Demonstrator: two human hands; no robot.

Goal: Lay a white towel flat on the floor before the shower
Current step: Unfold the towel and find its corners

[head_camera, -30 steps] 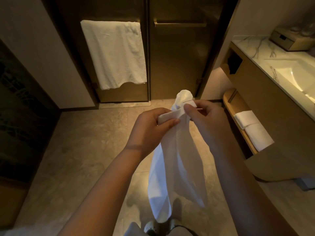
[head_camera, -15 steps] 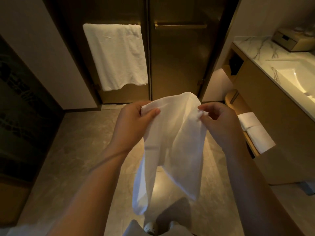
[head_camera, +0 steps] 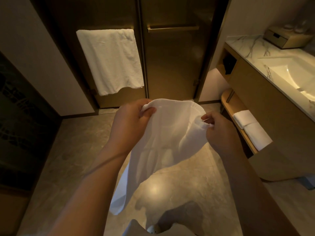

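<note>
A white towel [head_camera: 163, 143] hangs in the air between both hands, its top edge spread and its lower part drooping toward the stone floor [head_camera: 68, 159]. My left hand [head_camera: 131, 123] grips the towel's upper left edge. My right hand [head_camera: 219, 132] pinches the upper right edge with fingers and thumb. The shower's bronze glass doors [head_camera: 170, 65] stand straight ahead, beyond the towel.
Another white towel [head_camera: 110, 60] hangs on the left shower door's bar. A vanity with a marble top and lit sink [head_camera: 293, 77] lines the right side, with folded white towels [head_camera: 252, 128] on its low shelf. A box [head_camera: 286, 39] sits on the counter.
My hands have moved apart, spreading the towel's bunched top edge into a wide span. The towel now hangs broader and its lower end has lifted.
</note>
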